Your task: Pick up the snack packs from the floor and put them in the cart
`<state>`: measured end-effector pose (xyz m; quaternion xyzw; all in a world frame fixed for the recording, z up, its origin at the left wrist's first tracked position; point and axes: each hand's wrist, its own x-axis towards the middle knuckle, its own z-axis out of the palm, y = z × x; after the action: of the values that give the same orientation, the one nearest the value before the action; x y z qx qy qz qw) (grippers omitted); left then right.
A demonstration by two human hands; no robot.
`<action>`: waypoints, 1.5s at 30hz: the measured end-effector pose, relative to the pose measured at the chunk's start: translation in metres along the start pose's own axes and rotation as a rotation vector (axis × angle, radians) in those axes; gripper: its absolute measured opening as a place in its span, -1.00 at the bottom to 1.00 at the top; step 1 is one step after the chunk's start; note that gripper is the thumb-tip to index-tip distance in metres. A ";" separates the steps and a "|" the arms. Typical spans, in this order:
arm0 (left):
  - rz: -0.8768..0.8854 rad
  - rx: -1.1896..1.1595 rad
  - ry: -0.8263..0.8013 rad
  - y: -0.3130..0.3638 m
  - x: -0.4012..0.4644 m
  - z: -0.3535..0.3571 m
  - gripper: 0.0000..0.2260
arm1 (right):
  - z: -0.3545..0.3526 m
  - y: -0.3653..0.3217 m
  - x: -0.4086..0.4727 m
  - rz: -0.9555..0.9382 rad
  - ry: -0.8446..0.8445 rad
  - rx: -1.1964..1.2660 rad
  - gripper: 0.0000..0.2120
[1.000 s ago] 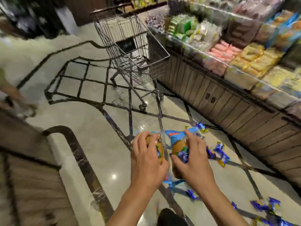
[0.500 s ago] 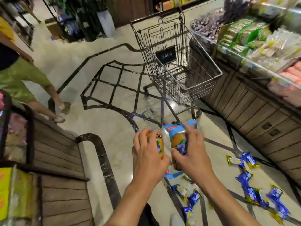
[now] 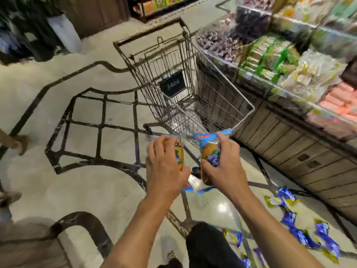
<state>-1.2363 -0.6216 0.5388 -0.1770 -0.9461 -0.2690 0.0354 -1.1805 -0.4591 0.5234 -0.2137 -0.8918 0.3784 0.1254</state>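
No legible text on packs (image 3: 209, 151) or cart sign (image 3: 172, 86)

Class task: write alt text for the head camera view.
Two hands, left hand and right hand, each grip a snack pack before an empty wire shopping cart. Blue wrapped snacks lie scattered on the floor beside a display counter.
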 end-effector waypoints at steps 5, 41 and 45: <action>0.116 -0.020 -0.007 -0.014 0.116 0.010 -0.35 | 0.025 -0.014 0.095 0.033 0.090 -0.011 -0.17; 0.573 -0.062 -0.713 -0.070 0.524 0.436 -0.36 | 0.233 0.253 0.441 0.870 0.379 0.063 -0.22; 0.516 -0.039 -0.790 -0.083 0.510 0.503 -0.31 | 0.267 0.306 0.445 0.900 0.330 0.013 -0.18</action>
<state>-1.7285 -0.2634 0.1512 -0.4958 -0.8069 -0.1812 -0.2651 -1.5859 -0.2231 0.1455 -0.6351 -0.6766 0.3615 0.0901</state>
